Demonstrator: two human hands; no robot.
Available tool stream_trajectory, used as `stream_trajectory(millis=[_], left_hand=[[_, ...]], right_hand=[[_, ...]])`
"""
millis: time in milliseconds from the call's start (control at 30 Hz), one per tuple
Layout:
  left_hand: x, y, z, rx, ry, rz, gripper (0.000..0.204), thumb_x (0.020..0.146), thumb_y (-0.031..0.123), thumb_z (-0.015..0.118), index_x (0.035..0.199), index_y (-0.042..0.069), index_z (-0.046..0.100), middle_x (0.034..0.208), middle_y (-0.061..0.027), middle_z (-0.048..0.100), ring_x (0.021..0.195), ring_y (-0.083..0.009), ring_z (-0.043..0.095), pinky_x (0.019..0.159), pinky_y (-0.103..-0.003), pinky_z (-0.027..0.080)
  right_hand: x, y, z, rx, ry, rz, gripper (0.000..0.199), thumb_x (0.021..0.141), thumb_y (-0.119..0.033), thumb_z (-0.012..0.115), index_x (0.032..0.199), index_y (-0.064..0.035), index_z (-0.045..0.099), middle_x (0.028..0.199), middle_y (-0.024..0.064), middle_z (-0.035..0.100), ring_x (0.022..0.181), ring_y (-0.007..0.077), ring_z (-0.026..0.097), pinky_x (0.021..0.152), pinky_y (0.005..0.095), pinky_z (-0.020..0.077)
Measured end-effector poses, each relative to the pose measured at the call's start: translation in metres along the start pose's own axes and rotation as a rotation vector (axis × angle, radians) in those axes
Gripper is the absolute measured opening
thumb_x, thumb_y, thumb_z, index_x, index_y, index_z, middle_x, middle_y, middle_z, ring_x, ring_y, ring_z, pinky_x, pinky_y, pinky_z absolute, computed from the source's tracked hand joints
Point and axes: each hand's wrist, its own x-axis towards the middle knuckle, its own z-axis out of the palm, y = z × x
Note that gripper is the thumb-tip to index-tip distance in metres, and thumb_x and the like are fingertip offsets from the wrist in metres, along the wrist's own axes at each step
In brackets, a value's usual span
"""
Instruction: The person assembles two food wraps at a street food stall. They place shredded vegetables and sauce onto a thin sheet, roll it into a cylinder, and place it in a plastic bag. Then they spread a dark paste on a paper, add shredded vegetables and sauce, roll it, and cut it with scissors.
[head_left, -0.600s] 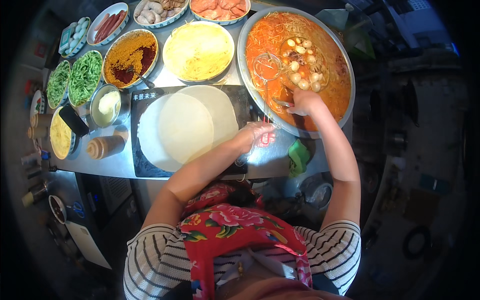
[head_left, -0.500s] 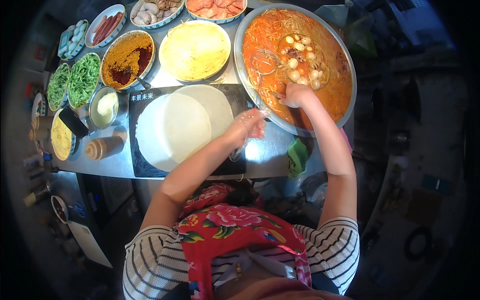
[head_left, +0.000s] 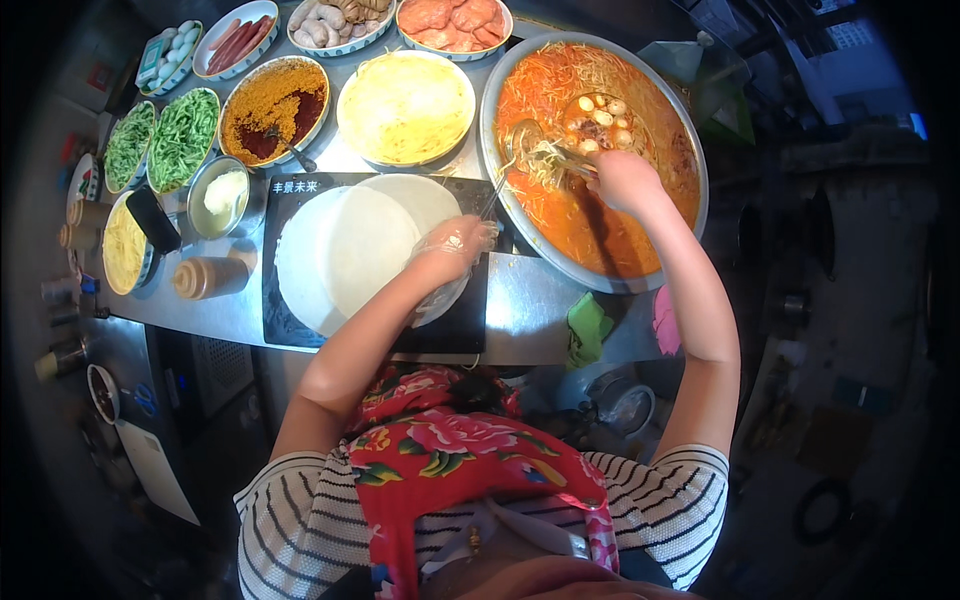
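My left hand (head_left: pixel 452 248), in a clear plastic glove, is closed round the handle of a round strainer ladle (head_left: pixel 521 138). The ladle's bowl is over the left side of a large metal basin (head_left: pixel 487 120) of red-orange broth. My right hand (head_left: pixel 626 181) grips metal tongs (head_left: pixel 572 158), whose tips hold pale shreds (head_left: pixel 543 164) at the ladle. Shredded food and a bowl of small peeled eggs (head_left: pixel 600 110) sit in the broth, partly behind my right hand. Left of the basin, thin round translucent sheets (head_left: pixel 345 255) overlap on a black board (head_left: pixel 455 335).
Behind the board stand a bowl of yellow shreds (head_left: pixel 405 105) and a bowl of orange crumbs with dark sauce (head_left: pixel 275 110). Bowls of green shreds (head_left: pixel 183 140), a metal bowl (head_left: pixel 205 215) and a squeeze bottle (head_left: pixel 208 277) are at left. Green (head_left: pixel 588 328) and pink cloths (head_left: pixel 666 320) lie near the front edge.
My right hand has risen from the broth's near part, bringing tongs with pale shreds toward the strainer ladle. My left hand has moved slightly left and down, still holding the ladle.
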Motion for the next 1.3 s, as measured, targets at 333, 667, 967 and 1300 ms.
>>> stream_trajectory(millis=[333,667,967,1300], left_hand=[[-0.005,0.006,0.008,-0.539,-0.100,-0.281,0.027,0.103,0.029,0.051,0.094,0.005,0.060,0.065,0.0008,0.051,0.055,-0.0085,0.044,0.050,-0.025,0.034],[-0.009,0.013,-0.001,-0.079,-0.029,-0.139,0.032,0.102,0.028,0.050,0.108,-0.001,0.060,0.088,-0.0101,0.065,0.080,-0.0175,0.061,0.074,-0.033,0.049],[-0.001,0.017,0.014,-0.950,-0.138,-0.325,0.026,0.104,0.031,0.052,0.094,0.007,0.057,0.067,0.0021,0.049,0.056,-0.0064,0.040,0.049,-0.023,0.031],[-0.006,0.014,0.019,-0.900,-0.215,-0.365,0.029,0.104,0.038,0.050,0.093,0.011,0.056,0.060,0.0039,0.043,0.049,-0.0062,0.038,0.045,-0.023,0.029]], right_hand=[[0.021,-0.020,0.005,-0.377,-0.033,0.132,0.036,0.094,-0.013,0.055,0.128,-0.0020,0.056,0.124,0.0153,0.063,0.108,0.0291,0.067,0.083,0.0381,0.0574],[0.007,0.004,-0.039,-0.232,0.005,-0.017,0.023,0.088,-0.006,0.055,0.106,-0.0021,0.069,0.104,0.0166,0.072,0.098,0.0326,0.070,0.081,0.0423,0.0575],[0.034,0.017,-0.095,-0.220,-0.059,-0.112,0.042,0.078,-0.018,0.077,0.117,-0.0103,0.065,0.107,0.0130,0.070,0.106,0.0302,0.066,0.086,0.0423,0.0540],[0.221,0.103,-0.021,-0.386,0.176,0.252,0.022,0.088,-0.011,0.060,0.105,-0.0083,0.073,0.110,0.0144,0.072,0.103,0.0272,0.070,0.084,0.0364,0.0569]])
